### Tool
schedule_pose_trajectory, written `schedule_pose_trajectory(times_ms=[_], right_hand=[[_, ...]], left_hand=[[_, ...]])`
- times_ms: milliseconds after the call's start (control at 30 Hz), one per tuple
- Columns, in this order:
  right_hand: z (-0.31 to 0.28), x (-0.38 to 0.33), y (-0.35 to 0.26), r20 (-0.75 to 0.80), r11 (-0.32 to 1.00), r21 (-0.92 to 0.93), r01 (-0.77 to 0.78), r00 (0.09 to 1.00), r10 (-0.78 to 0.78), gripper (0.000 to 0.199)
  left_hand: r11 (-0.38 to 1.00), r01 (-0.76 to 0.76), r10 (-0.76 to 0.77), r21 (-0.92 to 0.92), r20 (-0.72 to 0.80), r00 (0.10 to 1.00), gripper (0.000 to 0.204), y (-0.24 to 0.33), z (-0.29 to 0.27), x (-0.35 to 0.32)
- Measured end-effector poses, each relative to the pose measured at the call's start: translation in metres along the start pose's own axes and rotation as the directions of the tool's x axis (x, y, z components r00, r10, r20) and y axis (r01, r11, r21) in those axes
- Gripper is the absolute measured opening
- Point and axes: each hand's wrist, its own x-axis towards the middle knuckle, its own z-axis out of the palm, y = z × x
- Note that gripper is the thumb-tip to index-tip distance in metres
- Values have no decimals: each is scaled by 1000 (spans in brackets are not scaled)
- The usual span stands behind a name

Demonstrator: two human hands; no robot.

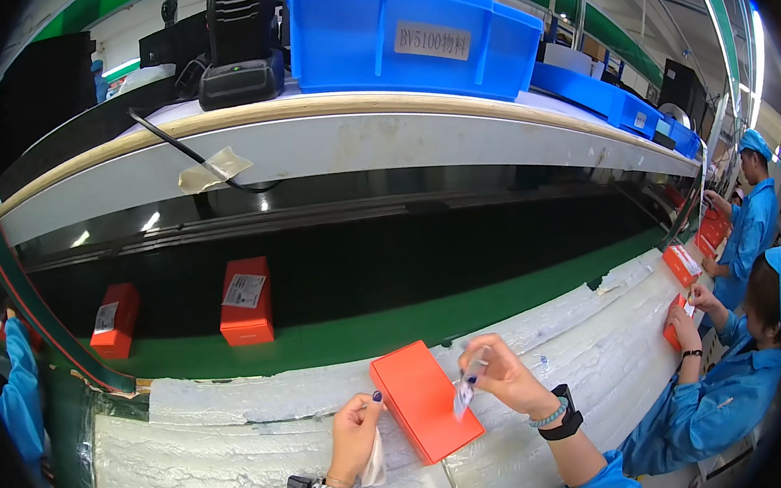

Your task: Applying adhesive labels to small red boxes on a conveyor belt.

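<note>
An orange-red box (429,404) lies at a slant on the film-covered bench between my hands, its plain broad face up. My left hand (355,438) is closed beside the box's left edge, thumb and forefinger together near it. A limp white piece, perhaps cloth or tissue (374,464), hangs from under its fingers. Over the box's right side, my right hand (509,380) pinches a small clear plastic piece (463,398) with bluish-white parts. What exactly this piece is cannot be made out. Each wrist wears a black band and a beaded bracelet.
Two labelled red boxes (246,301) (116,322) stand on the green conveyor belt (342,326) beyond the bench. Above it runs a shelf (382,134) with a blue bin (411,36) and a taped black cable (176,146). Co-workers in blue (728,392) handle red boxes at right; a blue sleeve (21,392) shows at left.
</note>
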Motion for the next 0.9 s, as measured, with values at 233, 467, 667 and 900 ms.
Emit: schedule_pose_trajectory(times_ms=[233, 467, 667, 900], right_hand=[[26, 13, -11, 216, 943, -273, -191, 943, 253, 53], [32, 17, -8, 239, 794, -594, -130, 914, 328, 50], [28, 19, -7, 269, 795, -600, -91, 913, 307, 49], [28, 18, -9, 274, 798, -597, -87, 912, 305, 46]], left_hand=[[997, 2, -20, 74, 243, 970, 30, -6, -2, -4], [945, 163, -271, 285, 398, 876, 13, -7, 0, -4], [931, 87, -246, 355, 432, 867, 22, -9, 4, -3], [914, 67, -251, 399, 429, 868, 22, -10, 5, -4]])
